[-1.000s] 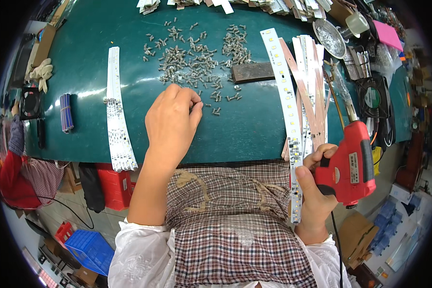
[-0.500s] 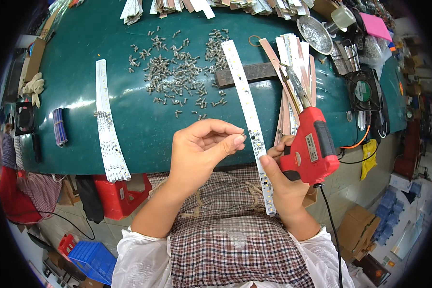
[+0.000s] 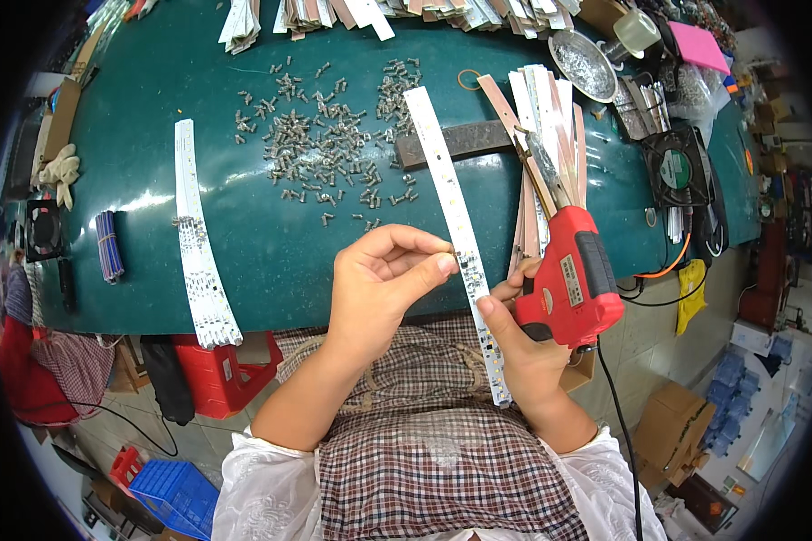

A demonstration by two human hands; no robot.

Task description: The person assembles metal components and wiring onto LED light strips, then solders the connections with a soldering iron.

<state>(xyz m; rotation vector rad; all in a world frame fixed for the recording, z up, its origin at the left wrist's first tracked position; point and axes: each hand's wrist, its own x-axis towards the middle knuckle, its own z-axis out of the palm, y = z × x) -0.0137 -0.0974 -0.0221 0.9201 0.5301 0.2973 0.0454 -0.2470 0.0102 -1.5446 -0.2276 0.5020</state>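
Since one second ago, the left hand has moved from the metal fittings to the LED circuit board's left edge. Its thumb and index finger are pinched narrow on one small part, mostly hidden. The right hand grips one board, spanning the table's near edge, and one red soldering gun. Cooling fans: two. Wire bundles: one.
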